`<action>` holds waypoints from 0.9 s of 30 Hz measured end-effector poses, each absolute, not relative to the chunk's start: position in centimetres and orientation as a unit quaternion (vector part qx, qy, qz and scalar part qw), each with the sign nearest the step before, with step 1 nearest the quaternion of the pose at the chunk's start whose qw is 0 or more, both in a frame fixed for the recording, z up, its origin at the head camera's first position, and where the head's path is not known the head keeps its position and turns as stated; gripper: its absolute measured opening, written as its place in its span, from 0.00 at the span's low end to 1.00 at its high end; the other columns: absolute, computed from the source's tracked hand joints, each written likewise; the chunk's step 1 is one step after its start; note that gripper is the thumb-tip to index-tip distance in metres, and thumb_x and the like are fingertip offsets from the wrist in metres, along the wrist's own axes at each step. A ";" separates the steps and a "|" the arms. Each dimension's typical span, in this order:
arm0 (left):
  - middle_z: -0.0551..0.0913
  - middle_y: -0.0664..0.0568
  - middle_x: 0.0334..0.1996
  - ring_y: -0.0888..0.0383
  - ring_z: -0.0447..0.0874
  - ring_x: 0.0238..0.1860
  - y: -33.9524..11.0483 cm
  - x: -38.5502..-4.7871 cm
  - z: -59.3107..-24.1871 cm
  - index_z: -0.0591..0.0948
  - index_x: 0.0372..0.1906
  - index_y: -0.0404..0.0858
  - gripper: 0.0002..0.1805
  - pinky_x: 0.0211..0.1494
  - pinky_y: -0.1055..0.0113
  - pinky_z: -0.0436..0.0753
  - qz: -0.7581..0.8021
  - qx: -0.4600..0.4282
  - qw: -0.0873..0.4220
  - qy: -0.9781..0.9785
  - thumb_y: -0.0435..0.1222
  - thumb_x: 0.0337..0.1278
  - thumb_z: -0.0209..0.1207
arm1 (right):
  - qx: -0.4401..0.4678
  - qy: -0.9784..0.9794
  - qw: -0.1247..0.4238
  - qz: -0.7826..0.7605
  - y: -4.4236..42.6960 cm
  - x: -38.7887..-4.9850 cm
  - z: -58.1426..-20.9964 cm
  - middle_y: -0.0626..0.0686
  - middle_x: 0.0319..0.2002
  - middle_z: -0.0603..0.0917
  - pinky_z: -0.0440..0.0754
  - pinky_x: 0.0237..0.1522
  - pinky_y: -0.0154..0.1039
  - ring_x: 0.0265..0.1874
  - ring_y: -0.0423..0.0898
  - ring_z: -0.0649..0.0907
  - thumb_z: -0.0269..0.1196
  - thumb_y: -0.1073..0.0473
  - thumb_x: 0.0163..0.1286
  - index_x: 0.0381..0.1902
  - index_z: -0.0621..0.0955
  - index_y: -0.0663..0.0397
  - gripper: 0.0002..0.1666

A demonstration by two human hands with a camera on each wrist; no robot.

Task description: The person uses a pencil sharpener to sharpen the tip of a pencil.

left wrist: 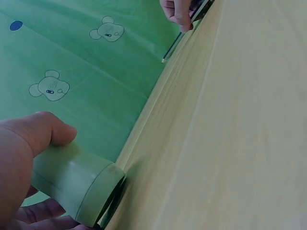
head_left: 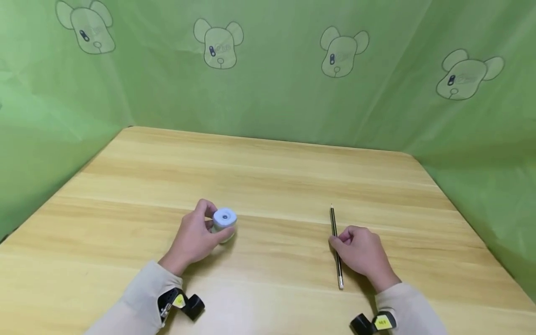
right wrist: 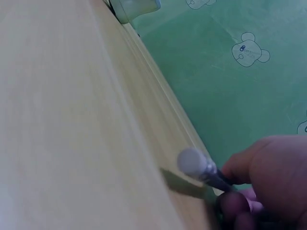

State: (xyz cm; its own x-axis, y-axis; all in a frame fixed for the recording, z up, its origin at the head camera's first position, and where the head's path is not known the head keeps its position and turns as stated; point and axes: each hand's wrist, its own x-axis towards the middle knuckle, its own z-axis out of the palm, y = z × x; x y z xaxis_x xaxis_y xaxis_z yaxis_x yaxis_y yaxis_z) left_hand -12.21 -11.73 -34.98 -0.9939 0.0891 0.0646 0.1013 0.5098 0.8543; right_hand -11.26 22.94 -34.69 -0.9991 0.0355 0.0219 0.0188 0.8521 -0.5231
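Note:
A small pencil sharpener (head_left: 224, 217) with a pale blue top and a hole in its middle stands on the table, left of centre. My left hand (head_left: 193, 238) grips it, thumb on the near side and fingers behind. Its light green body (left wrist: 79, 184) shows in the left wrist view, base close to the wood. To the right, my right hand (head_left: 363, 250) pinches a dark striped pencil (head_left: 333, 222) around its middle between thumb and fingers. The point faces away from me. In the right wrist view the white eraser end (right wrist: 192, 162) sits near its shadow.
A light wood table (head_left: 268, 181) spreads under both hands. Green cloth (head_left: 276, 102) with printed bear heads hangs behind it and along both sides. Black wrist cameras (head_left: 194, 307) are strapped over the beige sleeves (head_left: 138, 295).

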 end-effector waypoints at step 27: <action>0.76 0.35 0.56 0.40 0.74 0.57 -13.0 -12.2 -34.3 0.66 0.61 0.32 0.37 0.61 0.45 0.74 -0.437 -0.076 0.010 -0.896 0.50 0.56 0.66 | 0.004 -0.965 0.015 0.262 22.9 -10.8 -34.7 0.46 0.15 0.74 0.69 0.19 0.35 0.16 0.44 0.71 0.65 0.51 0.65 0.20 0.78 0.52 0.17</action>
State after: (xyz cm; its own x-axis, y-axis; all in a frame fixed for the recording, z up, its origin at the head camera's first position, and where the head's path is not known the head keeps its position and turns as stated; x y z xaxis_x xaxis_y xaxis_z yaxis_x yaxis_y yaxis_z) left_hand -12.15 -13.00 -34.29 -0.9884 0.1271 0.0831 0.1438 0.6075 0.7812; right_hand -10.77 22.91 -34.67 -0.9995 0.0004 0.0301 -0.0149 0.8625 -0.5058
